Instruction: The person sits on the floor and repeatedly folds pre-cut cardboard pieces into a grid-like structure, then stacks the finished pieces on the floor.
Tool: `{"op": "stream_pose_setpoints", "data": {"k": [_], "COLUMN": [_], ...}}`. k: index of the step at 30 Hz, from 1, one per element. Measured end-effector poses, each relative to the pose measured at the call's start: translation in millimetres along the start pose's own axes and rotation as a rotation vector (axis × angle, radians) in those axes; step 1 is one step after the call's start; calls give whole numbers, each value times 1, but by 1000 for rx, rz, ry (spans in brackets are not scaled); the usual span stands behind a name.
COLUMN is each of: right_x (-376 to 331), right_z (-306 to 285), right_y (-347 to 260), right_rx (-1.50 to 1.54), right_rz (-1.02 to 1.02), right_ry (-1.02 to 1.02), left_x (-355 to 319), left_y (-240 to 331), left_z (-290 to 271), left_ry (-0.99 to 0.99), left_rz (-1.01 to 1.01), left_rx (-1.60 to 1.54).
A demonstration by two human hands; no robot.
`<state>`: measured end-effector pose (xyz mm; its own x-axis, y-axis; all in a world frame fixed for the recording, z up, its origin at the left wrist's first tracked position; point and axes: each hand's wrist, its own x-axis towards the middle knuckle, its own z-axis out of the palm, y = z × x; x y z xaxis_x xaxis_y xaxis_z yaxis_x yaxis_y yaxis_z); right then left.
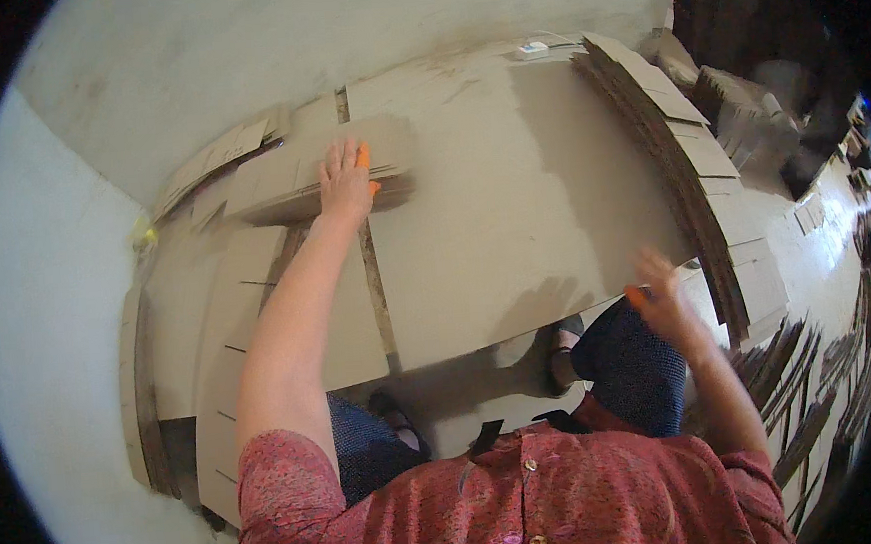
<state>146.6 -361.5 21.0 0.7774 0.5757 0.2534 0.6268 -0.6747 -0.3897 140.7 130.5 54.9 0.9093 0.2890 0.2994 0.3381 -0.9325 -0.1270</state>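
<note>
My left hand (pixel 347 183) lies with its fingers stretched out on a small stack of slotted cardboard strips (pixel 285 176) at the far left of the work surface. Bright orange coverings show on some of its fingers. My right hand (pixel 663 298), blurred by motion, hovers over the near right edge of the broad flat board (pixel 472 220). Its fingers are apart, nothing shows in them, and the thumb has an orange covering. Just right of it stands a long stack of cardboard pieces (pixel 695 186).
More slotted cardboard (pixel 226 355) lies left of my left forearm, and another pile (pixel 219 161) leans near the wall. A white electrical box (pixel 532 51) with a cable sits at the back. Loose cardboard bundles (pixel 796 380) cover the floor at the right. My knees are under the near edge.
</note>
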Motion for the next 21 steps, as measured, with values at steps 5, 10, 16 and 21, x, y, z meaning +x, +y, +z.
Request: {"op": "stream_pose_setpoints", "data": {"k": [5,10,16,21], "right_x": [-13,-3,15,32], "right_z": [36,48,58,70], "right_y": [-52,-85,-108,-129], "right_rx": [330,612,1199,1755], "right_rz": [-105,-146,204,455], "right_ry": [-90,-166,-292,-339], "left_x": [16,23,-36,-173], "left_y": [-7,-36,-5,70], "left_z": [-6,-9,-29,-8], "left_ry": [-75,-171,50,122], "left_rz": [17,-77,42,663], "left_rx": [-214,-698,-825,-788]}}
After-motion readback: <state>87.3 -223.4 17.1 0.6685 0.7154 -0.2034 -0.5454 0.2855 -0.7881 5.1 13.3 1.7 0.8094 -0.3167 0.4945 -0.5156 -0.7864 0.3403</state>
